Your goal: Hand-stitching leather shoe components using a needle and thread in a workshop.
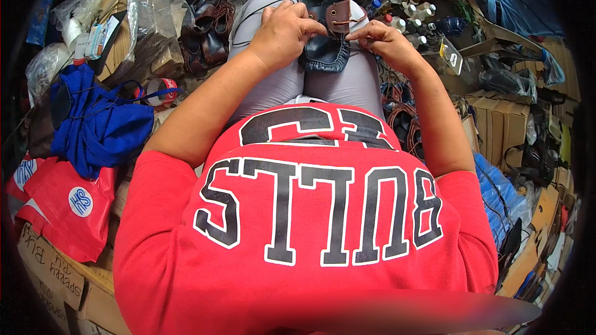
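Both left hand and right hand are pinching lace on the shoe; even tension is probably helping.

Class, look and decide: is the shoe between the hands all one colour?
No, the shoe between the left hand and right hand has brown sides and a black toe.
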The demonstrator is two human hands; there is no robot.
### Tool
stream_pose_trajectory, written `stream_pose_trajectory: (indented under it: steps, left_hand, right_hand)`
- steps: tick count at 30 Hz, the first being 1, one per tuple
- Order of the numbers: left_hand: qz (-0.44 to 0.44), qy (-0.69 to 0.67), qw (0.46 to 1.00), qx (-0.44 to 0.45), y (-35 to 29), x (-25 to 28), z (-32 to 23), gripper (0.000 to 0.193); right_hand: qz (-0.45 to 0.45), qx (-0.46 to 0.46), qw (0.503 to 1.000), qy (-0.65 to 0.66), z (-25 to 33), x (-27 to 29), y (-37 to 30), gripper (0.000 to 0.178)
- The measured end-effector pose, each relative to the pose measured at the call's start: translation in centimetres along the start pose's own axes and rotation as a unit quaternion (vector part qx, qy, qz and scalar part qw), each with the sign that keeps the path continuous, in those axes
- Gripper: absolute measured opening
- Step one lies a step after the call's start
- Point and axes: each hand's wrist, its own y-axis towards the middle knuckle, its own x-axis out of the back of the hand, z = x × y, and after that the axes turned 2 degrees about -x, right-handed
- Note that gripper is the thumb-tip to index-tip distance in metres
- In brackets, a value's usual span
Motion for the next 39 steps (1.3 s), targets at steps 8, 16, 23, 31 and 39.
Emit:
stream_pose_trajectory:
  steps: [8, 16, 23, 31, 39]
  left_hand:
    - [-0.008, -0.01, 0.999, -0.05, 1.2, -0.1, 0.1, 0.014]
    - [-0.004, 0.032, 0.994, -0.107, 0.8, 0.8, -1.5, 0.017]
    - [0.046, -0.006, 0.991, 0.125, 0.6, 0.4, -2.4, 0.017]
    - [0.098, -0.037, 0.973, 0.205, 2.3, -1.0, -2.9, 0.021]
    - [0.112, -0.005, 0.988, 0.104, 3.2, 0.3, -2.5, 0.019]
  right_hand:
    - [-0.004, 0.036, 0.999, 0.007, -0.9, 0.1, 0.2, 0.029]
    - [-0.029, 0.016, 0.999, 0.023, -0.4, -0.9, -0.6, 0.029]
    - [-0.059, -0.016, 0.983, 0.173, -0.2, -2.2, -0.8, 0.027]
    - [-0.078, -0.019, 0.985, 0.154, -0.3, -2.1, 0.1, 0.021]
    - [-0.007, -0.015, 0.998, 0.063, 1.1, -1.3, 1.1, 0.011]
